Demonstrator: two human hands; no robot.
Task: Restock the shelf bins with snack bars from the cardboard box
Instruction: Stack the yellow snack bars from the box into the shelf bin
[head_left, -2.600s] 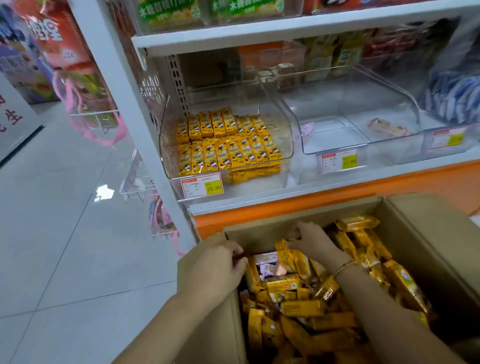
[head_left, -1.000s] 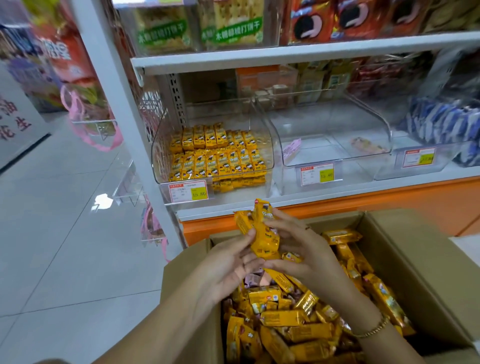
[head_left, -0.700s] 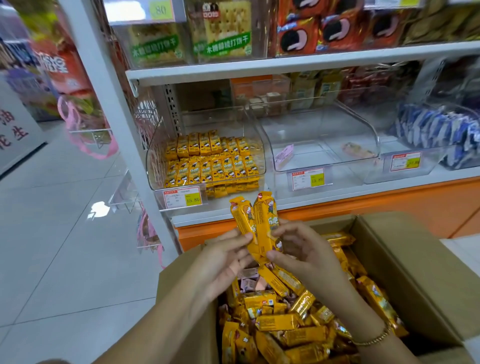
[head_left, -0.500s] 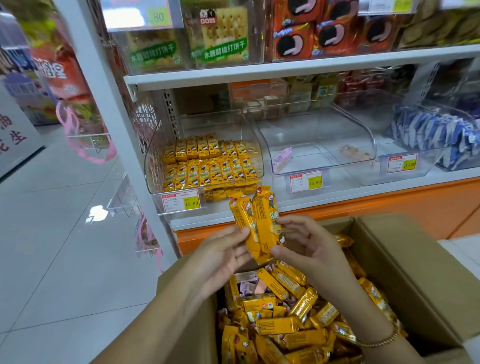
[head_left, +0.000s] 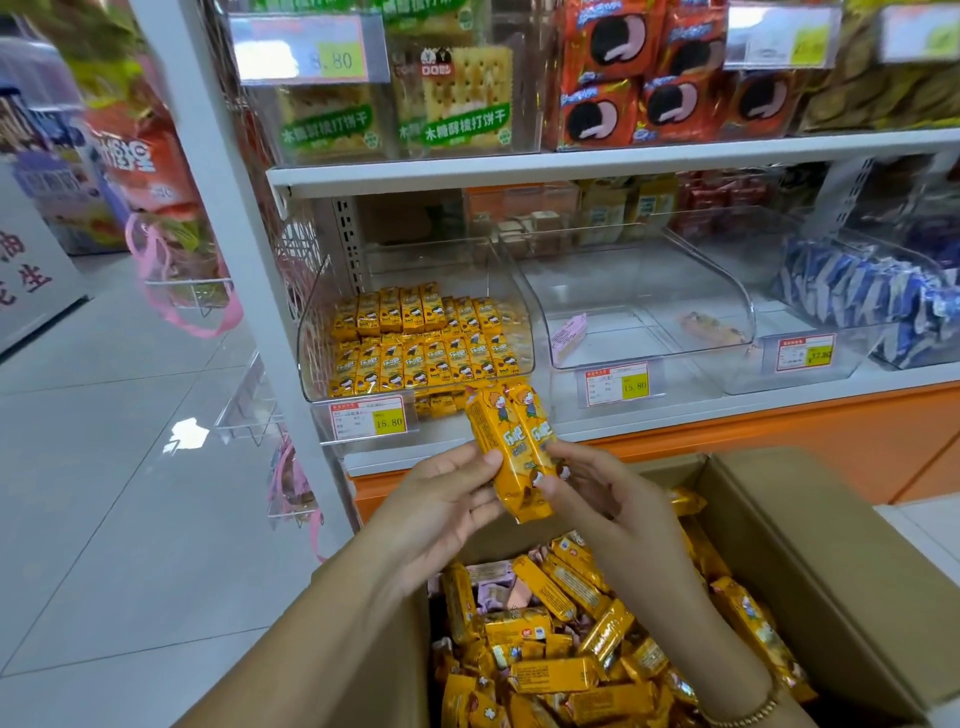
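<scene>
Half-stocked bin (head_left: 318, 338) up left. Just below, pinching two snack bars (head_left: 511, 447) upright, left hand (head_left: 441, 499) on one edge, right hand (head_left: 608, 512) on the other, over the cardboard box (head_left: 831, 571). Probably light, slick foil, crumbly inside, so best gripped gently by the flat sides.

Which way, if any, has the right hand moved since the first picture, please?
Yes: the right hand rose from inside the cardboard box to above its far rim.

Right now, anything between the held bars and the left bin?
Nothing visible blocks it. Left hand and right hand pinch the bars just before the bin, open on top; only its low front lip lies between.
</scene>
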